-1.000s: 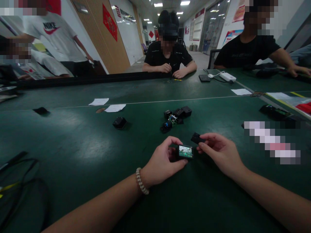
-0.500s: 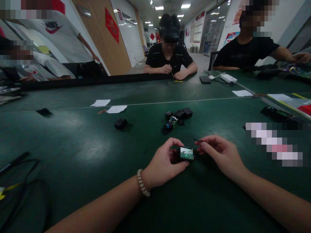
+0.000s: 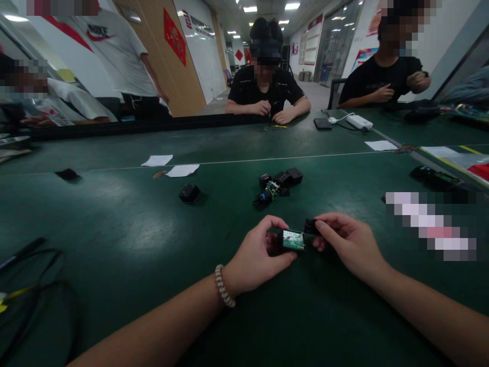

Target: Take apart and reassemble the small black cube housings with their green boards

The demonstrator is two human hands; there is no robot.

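My left hand (image 3: 254, 257), with a beaded bracelet at the wrist, is closed around a small black case (image 3: 293, 240). A green circuit board shows in its open face, which is turned toward me. To its right, my right hand (image 3: 346, 242) pinches a small flat black plastic piece (image 3: 311, 226) between thumb and fingers. That piece stands just beside the upper right corner of the case; whether they touch I cannot tell. Beyond both hands lies a cluster of black housings (image 3: 294, 176) and a bare circuit board with components (image 3: 270, 190).
Another small black box (image 3: 189, 193) sits on the green table (image 3: 145, 275) to the left. Black cables (image 3: 34, 275) lie at the left edge. Paper sheets (image 3: 183, 170) lie farther back. A co-worker (image 3: 267, 86) sits opposite, with other people at both sides.
My right hand has turned the black plastic piece so its broad face shows instead of its thin edge. My left hand keeps its hold. The person at the right has drawn an arm back.
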